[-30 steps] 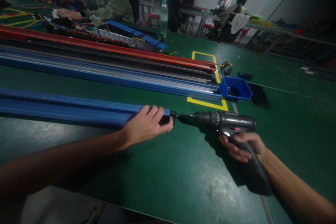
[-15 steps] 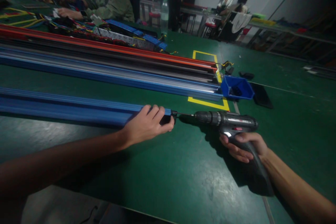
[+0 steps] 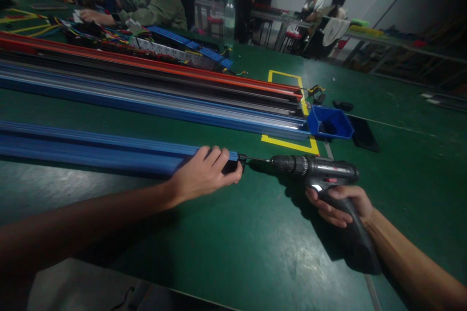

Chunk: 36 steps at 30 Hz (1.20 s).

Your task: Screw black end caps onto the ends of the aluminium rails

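Observation:
A long blue rail (image 3: 109, 148) lies along the green table, a black end cap (image 3: 230, 165) at its right end. My left hand (image 3: 204, 172) is wrapped over that end, with its fingers on the rail and the cap. In my right hand (image 3: 341, 204) is a black cordless drill (image 3: 321, 169), gripped by its handle and pointing left. The drill's long thin bit (image 3: 258, 159) reaches the end cap; the screw head, if any, is too small to make out.
Beyond the rail lie more blue, black and orange rails (image 3: 182, 65). A blue bin (image 3: 330, 124) with small black parts stands at their right end, beside a dark flat slab (image 3: 363, 133). Wiring (image 3: 98, 36) and a bottle (image 3: 229, 19) are farther back, near a person in a green jacket (image 3: 156, 0).

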Each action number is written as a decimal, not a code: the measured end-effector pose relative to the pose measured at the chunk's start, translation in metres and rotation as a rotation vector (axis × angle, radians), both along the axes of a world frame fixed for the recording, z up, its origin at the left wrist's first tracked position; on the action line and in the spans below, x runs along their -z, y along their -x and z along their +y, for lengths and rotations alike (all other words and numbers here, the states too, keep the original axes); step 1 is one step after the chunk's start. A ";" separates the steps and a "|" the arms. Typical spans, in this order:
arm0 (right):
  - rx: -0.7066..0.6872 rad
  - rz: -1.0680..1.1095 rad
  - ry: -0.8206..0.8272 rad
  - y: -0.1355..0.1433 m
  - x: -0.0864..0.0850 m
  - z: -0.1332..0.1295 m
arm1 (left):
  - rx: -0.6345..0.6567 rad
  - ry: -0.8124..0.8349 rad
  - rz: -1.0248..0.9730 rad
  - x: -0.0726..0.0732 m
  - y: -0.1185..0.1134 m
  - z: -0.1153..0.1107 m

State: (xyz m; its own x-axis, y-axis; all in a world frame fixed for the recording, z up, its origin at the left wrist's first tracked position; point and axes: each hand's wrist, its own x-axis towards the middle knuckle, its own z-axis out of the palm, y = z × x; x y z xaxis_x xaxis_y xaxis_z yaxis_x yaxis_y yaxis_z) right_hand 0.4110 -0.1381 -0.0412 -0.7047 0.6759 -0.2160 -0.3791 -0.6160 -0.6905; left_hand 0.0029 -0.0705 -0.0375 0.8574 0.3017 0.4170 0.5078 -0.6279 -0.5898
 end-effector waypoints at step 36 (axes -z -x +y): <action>0.008 0.009 0.015 0.000 0.002 0.000 | -0.003 0.011 -0.010 0.001 0.000 0.000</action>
State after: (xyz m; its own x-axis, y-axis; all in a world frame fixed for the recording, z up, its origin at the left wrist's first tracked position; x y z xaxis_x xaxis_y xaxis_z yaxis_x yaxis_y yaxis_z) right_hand 0.4113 -0.1385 -0.0431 -0.7010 0.6784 -0.2198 -0.3901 -0.6228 -0.6782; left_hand 0.0030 -0.0709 -0.0384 0.8524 0.3089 0.4220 0.5154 -0.6325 -0.5781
